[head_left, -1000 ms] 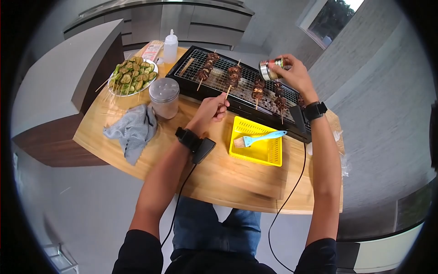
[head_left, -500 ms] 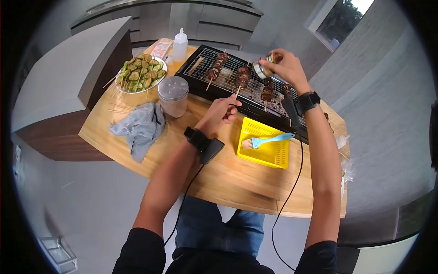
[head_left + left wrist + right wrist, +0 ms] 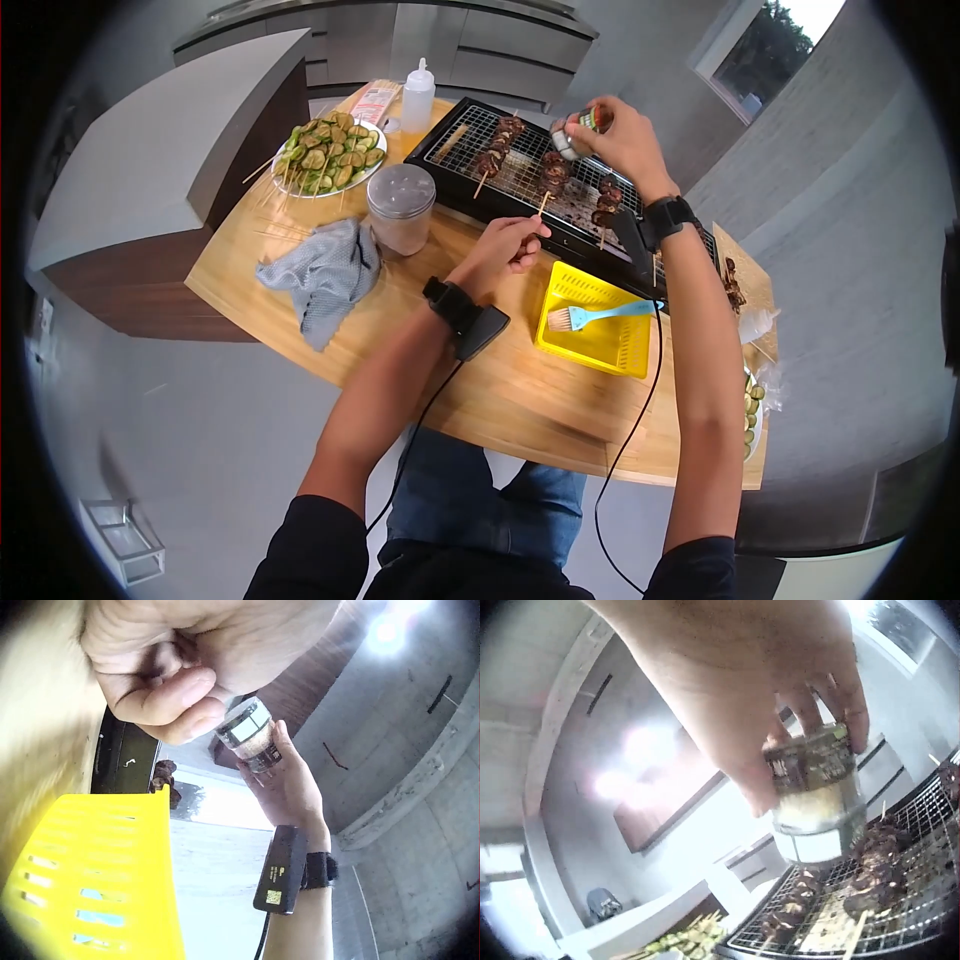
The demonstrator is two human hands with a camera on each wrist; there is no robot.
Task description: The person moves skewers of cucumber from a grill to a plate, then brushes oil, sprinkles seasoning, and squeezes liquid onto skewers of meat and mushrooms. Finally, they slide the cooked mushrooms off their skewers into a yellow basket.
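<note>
My left hand (image 3: 508, 248) pinches the stick end of a meat skewer (image 3: 554, 174) lying on the black grill (image 3: 590, 248), at its front edge. My right hand (image 3: 628, 145) grips a clear seasoning jar (image 3: 819, 796) with a dark label around its upper part. Above the grill the jar is tipped with its lid end downward, close to the skewer that the left hand holds. In the left wrist view, pale contents show inside the jar (image 3: 255, 735). More meat skewers (image 3: 495, 150) lie across the wire rack on both sides.
In front of the grill, a yellow basket (image 3: 560, 345) holds a blue-handled brush (image 3: 600, 313). To the left are a lidded canister (image 3: 400, 215), a grey cloth (image 3: 325, 275), a plate of zucchini skewers (image 3: 330, 155) and a squeeze bottle (image 3: 418, 98). A cable (image 3: 632, 440) hangs by the right arm.
The right hand has carried the jar leftward over the grill, toward the pinched skewer. The left hand keeps its hold on the stick. The head view has shifted, so everything on the table appears farther right.
</note>
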